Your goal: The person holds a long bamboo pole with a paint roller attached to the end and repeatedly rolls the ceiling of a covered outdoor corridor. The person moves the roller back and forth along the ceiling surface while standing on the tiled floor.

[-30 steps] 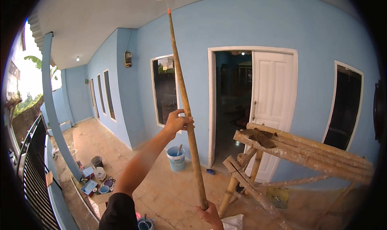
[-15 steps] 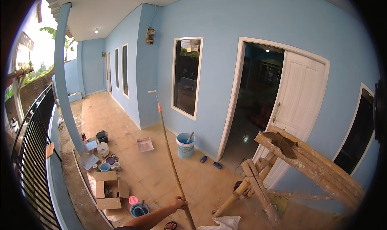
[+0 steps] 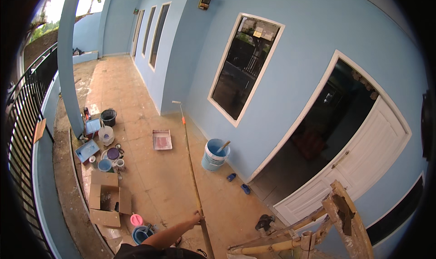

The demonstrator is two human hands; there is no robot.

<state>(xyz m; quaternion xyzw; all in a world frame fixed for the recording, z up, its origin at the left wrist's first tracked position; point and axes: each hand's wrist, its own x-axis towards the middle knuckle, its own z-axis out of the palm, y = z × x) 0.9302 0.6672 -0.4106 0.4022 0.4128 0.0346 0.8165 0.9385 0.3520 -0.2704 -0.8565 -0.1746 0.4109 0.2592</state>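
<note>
My left hand (image 3: 198, 218) is closed around a long bamboo pole (image 3: 192, 175). An orange-handled paint roller (image 3: 176, 102) is fixed at the pole's far end, in front of the blue wall; I cannot tell whether it touches anything. A pink-stained roller tray (image 3: 162, 140) lies on the tiles left of the pole. To the pole's right stands a large paint bucket (image 3: 215, 155) with a stick in it. My right hand is out of view.
A bamboo-and-wood scaffold (image 3: 341, 213) fills the lower right by the white door (image 3: 345, 156). Blue sandals (image 3: 245, 189) lie near the doorway. On the left are an open cardboard box (image 3: 105, 197), several paint containers (image 3: 105, 165) and a black railing (image 3: 38, 100).
My view has tilted down and turned. The roller end has come lower against the wall, toward the floor. My left hand keeps its hold on the pole.
</note>
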